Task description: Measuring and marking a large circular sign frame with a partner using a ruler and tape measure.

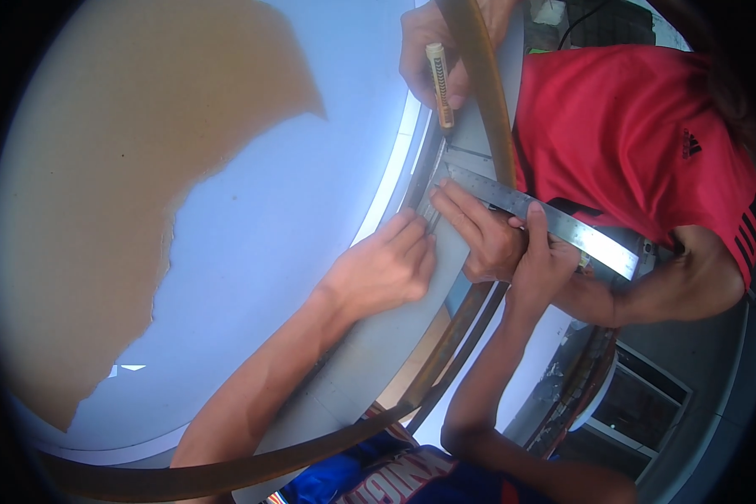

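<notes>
My left hand (386,265) is closed, its fingers curled at the edge of a grey ledge (344,370); what they grip, if anything, is hidden. A flat steel ruler (596,241) slants from the ledge down to the right. My right hand (546,256) holds it near its middle, one finger along its face. Beside my hands, another person's hand (487,235) presses two fingers on the ledge, close to the ruler's far end. That person's other hand (416,59) is by a cream marker (438,80) standing tip down on the ledge.
A brown curved rail (311,466) runs along the ledge, between my body and my left hand. Left is a large pane (252,227) with torn brown covering (126,168). The other person, in a red shirt (622,134), is at right. A window frame (647,399) lies below.
</notes>
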`<state>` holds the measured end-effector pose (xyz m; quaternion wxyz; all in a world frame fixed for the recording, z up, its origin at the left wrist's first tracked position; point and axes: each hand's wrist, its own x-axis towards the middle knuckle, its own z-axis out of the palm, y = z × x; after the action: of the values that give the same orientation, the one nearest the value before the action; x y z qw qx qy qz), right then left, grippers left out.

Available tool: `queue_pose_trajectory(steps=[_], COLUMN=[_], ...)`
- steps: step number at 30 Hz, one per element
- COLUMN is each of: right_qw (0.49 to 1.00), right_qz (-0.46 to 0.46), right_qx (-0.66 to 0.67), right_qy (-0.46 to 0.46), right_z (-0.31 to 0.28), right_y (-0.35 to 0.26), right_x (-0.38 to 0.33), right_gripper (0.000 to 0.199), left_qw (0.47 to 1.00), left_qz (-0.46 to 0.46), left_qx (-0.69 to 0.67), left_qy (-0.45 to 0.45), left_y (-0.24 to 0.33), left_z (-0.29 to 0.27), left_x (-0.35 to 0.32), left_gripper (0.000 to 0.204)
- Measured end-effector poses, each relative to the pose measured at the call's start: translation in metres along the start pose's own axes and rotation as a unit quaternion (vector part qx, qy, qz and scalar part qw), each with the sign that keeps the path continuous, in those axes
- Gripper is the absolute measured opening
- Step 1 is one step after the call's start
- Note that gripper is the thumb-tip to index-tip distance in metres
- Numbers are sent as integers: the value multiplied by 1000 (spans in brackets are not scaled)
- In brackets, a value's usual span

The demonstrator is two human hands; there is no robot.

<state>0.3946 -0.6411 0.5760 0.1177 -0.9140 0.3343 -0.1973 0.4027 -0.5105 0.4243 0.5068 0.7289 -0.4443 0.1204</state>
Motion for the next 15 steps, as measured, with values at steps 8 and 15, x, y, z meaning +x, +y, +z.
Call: queue_pose_trajectory(steps=[8, 15], right_qw=[1000, 1000], right_qz=[4, 17], right_qx=[-27, -17], right_qy=[5, 10], right_z=[2, 3], right_y=[0, 7], right_x=[-2, -1], right_gripper=[34, 34], left_qw=[999, 945], left_qz=[17, -238], left_qx=[-33, -186], left_qy=[-22, 123], left_y=[0, -17], left_z=[1, -5], left_x=[-1, 34], left_gripper=[24, 30])
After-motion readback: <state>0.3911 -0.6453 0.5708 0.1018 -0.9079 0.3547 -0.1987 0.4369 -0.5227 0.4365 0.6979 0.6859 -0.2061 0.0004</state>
